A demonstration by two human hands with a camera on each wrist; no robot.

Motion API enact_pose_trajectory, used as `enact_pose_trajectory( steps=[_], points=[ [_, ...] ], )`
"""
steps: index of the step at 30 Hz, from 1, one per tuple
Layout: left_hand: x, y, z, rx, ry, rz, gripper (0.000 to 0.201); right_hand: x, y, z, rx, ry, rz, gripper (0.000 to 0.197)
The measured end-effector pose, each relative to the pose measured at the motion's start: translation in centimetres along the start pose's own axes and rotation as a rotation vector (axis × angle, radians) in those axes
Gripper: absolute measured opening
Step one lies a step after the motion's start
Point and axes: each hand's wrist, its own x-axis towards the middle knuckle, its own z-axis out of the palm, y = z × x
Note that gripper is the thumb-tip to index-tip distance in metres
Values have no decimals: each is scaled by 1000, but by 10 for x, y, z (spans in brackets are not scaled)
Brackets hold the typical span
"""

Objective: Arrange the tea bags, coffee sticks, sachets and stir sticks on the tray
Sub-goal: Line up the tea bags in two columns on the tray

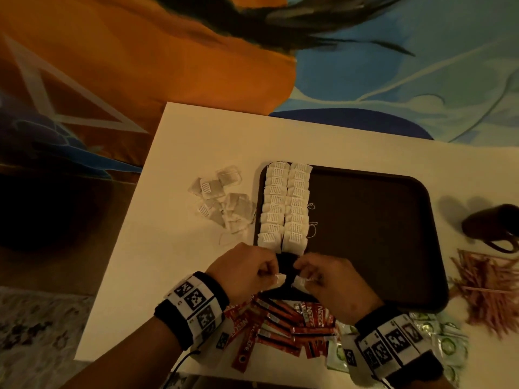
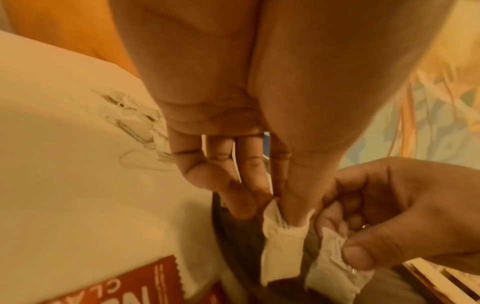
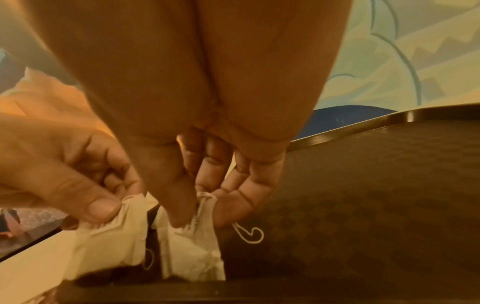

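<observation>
A dark tray [image 1: 370, 220] lies on the white table [image 1: 179, 153]. Two neat columns of tea bags [image 1: 283, 206] run down its left side. At the tray's near left corner my left hand [image 1: 252, 269] pinches one white tea bag [image 2: 281, 253] by its top edge. My right hand [image 1: 323, 273] pinches a second tea bag [image 3: 189, 251] right beside it. Both bags hang just above the tray floor, a small gap apart. A loose string [image 3: 248, 234] trails on the tray [image 3: 363, 205].
Loose tea bags [image 1: 224, 203] lie heaped left of the tray. Red coffee sticks [image 1: 280, 324] are scattered under my wrists, green sachets [image 1: 438, 335] at the near right. A pile of pink stir sticks [image 1: 488, 287] and a dark mug [image 1: 494, 226] sit to the tray's right.
</observation>
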Motion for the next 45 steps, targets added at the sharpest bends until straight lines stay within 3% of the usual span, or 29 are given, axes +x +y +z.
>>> enact_pose_trajectory(
  steps=[16, 22, 29, 45],
  points=[
    [30, -4, 6, 133, 273, -31, 11, 48, -5, 9, -99, 248, -20, 39],
    [28, -11, 14, 177, 413, 12, 23, 38, 1, 10, -236, 433, -64, 44],
    [20, -12, 23, 220, 401, 62, 20, 30, 9, 25, -206, 305, -56, 30],
    [22, -17, 25, 240, 399, 107, 22, 34, 7, 26, -181, 270, -41, 30]
  ],
)
